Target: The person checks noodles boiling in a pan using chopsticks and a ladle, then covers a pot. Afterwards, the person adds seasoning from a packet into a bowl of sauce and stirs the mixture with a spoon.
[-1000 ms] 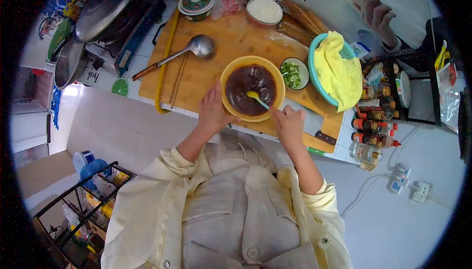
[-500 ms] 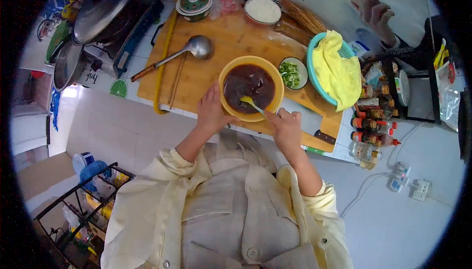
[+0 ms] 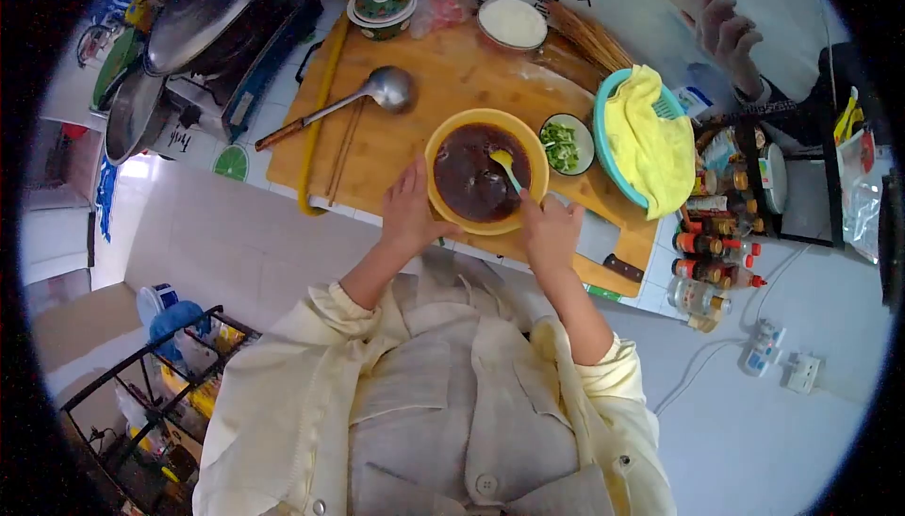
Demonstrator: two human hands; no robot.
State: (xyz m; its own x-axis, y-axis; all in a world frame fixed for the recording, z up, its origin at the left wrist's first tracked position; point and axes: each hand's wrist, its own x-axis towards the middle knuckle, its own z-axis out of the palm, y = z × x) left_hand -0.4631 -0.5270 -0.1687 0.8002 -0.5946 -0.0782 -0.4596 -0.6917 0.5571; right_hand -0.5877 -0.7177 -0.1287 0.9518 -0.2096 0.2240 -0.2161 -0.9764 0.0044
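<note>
A yellow bowl of dark brown liquid sits at the front of the wooden cutting board. My left hand holds its left side, fingers along the outer wall and thumb near the front rim. Pinched in my right hand is the handle of a small spoon; its yellow-green head is in the liquid, right of the middle. Just right of the bowl stands a small bowl of chopped green onions. A cleaver lies flat beside my right hand, its dark handle toward the right.
On the cutting board lie a ladle and chopsticks. A lidded pot and a bowl of white contents stand behind. A turquoise basket with a yellow cloth and several sauce bottles are right.
The spoon's head has moved from the near part of the liquid toward the far right, and my right hand has shifted slightly with it. My left hand stays on the bowl.
</note>
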